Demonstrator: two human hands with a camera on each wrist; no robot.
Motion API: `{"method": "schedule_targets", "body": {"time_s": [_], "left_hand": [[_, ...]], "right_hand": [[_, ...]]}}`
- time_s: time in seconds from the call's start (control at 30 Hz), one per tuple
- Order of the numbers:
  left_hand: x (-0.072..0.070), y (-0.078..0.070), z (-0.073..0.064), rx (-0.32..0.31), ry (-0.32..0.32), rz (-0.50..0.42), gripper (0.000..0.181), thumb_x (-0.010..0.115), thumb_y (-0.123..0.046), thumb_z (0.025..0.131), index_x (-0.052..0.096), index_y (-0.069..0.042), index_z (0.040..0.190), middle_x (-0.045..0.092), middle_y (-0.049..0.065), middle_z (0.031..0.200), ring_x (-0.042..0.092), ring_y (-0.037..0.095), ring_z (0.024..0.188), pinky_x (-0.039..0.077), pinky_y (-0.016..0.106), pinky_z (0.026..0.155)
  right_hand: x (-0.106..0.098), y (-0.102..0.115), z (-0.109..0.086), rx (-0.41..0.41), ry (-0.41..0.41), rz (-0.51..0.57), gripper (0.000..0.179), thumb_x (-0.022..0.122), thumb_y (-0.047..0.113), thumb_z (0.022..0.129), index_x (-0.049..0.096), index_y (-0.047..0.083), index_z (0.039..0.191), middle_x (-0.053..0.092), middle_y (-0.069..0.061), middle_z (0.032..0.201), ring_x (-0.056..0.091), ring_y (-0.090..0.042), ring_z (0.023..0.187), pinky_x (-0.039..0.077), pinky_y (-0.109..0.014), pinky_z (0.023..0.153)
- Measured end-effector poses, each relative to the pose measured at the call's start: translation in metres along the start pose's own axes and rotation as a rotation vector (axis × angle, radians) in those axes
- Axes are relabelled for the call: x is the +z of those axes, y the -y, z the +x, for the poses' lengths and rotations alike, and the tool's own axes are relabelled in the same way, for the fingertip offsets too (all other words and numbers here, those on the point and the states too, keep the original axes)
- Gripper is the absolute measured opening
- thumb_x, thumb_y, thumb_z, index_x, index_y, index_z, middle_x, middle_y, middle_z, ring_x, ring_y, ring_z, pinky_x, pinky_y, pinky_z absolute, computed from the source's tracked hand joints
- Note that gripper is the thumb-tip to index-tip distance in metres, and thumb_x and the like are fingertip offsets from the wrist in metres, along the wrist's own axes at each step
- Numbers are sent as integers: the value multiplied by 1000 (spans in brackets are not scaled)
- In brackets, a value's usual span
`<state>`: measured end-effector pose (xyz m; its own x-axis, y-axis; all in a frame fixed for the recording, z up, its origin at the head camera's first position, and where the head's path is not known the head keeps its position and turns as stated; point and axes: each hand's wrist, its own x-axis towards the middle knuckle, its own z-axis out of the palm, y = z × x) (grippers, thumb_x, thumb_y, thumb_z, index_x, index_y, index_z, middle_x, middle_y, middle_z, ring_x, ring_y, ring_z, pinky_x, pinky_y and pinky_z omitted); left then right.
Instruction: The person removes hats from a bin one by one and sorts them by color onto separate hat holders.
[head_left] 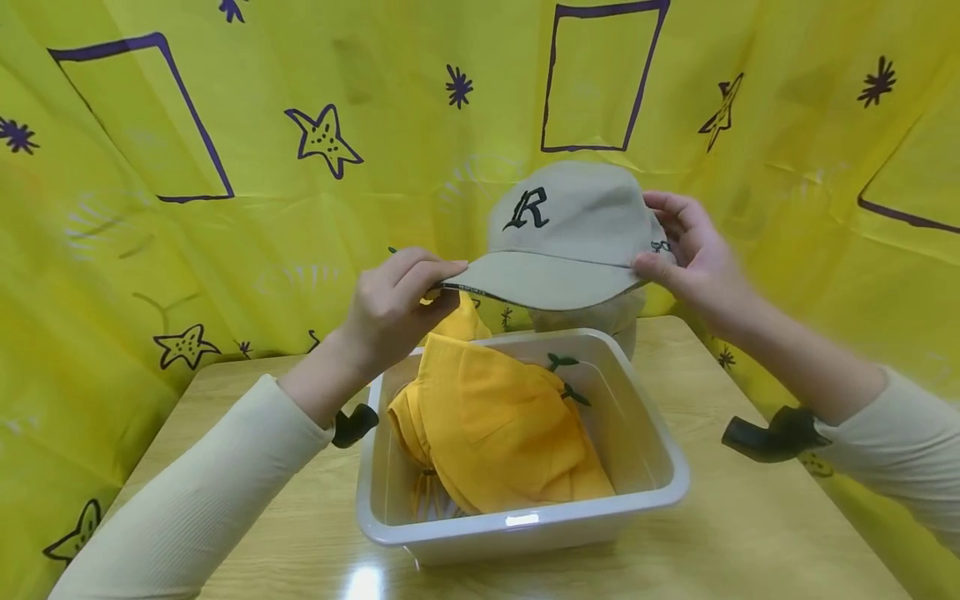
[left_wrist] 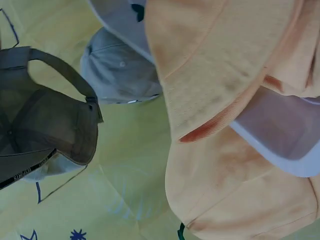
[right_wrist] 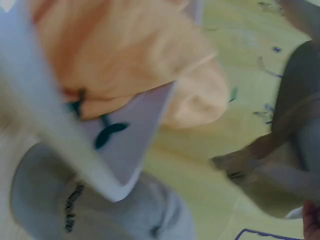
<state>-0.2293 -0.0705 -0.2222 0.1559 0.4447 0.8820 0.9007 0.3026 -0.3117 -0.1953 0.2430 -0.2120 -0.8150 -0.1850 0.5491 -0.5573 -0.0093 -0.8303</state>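
1. Both hands hold a khaki cap [head_left: 566, 237] in the air above the bin [head_left: 637, 433].
2. Left hand [head_left: 393, 308] pinches the brim's left edge; right hand [head_left: 686, 250] grips its right side.
3. Yellow caps [head_left: 495, 425] fill the bin on the desk [head_left: 750, 533].

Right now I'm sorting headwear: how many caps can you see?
3: a beige cap held up by both hands, a yellow cap in the bin, a grey cap behind it. More may be hidden.
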Motion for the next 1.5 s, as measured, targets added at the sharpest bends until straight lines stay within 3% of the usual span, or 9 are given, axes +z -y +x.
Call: {"method": "schedule_targets", "body": {"time_s": [0.1,0.17,0.33,0.43,0.73,0.9,1.07,1.3,1.5], "left_hand": [[-1,2,1,-14,-31,4,23,65,15,70,63,4,91,60,12,73,57,20,59,53,28,52],[0,3,2,-26,-49,11,20,64,14,72,64,5,91,60,12,72,55,19,58,52,28,50],[1,3,5,-60,-91,10,20,61,14,73,64,5,90,58,12,71,50,18,55,47,27,47],[1,2,7,-65,-105,10,22,60,15,72,65,4,90,58,12,70,49,17,55,45,26,45],[3,3,8,-59,-119,65,20,57,13,73,65,3,88,57,11,68,49,17,54,43,26,43],[9,5,9,-44,-91,116,20,58,12,73,65,1,88,57,9,67,49,18,54,47,27,44],[18,8,16,-71,-78,131,18,60,11,73,64,2,88,58,9,68,48,16,53,44,25,43],[34,15,26,-108,-82,165,17,60,10,74,66,2,87,56,9,67,48,16,54,42,25,42],[49,20,35,-96,-69,221,18,62,6,76,70,-2,89,59,7,69,54,20,59,45,27,43]], "right_hand": [[-2,-10,-5,-108,44,-4,75,76,-1,76,34,5,138,46,-8,127,51,-17,107,48,-17,86],[-3,-15,-7,-137,17,-151,77,77,-4,73,36,3,137,51,-3,122,55,-13,101,47,-15,85],[-3,-24,-6,-103,-149,-634,32,73,0,80,60,-3,108,59,25,87,59,7,77,47,-7,71],[-3,-28,-2,-113,-239,-705,13,70,4,82,65,-5,91,56,33,75,56,13,70,45,-5,65],[-21,-41,8,-230,-428,-856,11,66,-2,78,60,-11,80,64,-23,72,41,23,62,35,-1,58],[-28,-41,10,-214,-419,-948,13,64,0,81,61,-11,87,66,-24,78,39,21,64,32,-1,61],[-24,-37,10,-249,-387,-1002,33,70,2,80,57,-11,107,66,-23,88,58,-15,71,34,-6,67],[-12,-26,11,-582,-346,-1118,58,79,6,74,48,-4,122,61,-25,105,58,-38,87,47,-46,72],[5,-16,19,-826,-348,-1096,47,77,5,74,55,2,115,63,-21,102,58,-40,87,49,-52,71]]}}
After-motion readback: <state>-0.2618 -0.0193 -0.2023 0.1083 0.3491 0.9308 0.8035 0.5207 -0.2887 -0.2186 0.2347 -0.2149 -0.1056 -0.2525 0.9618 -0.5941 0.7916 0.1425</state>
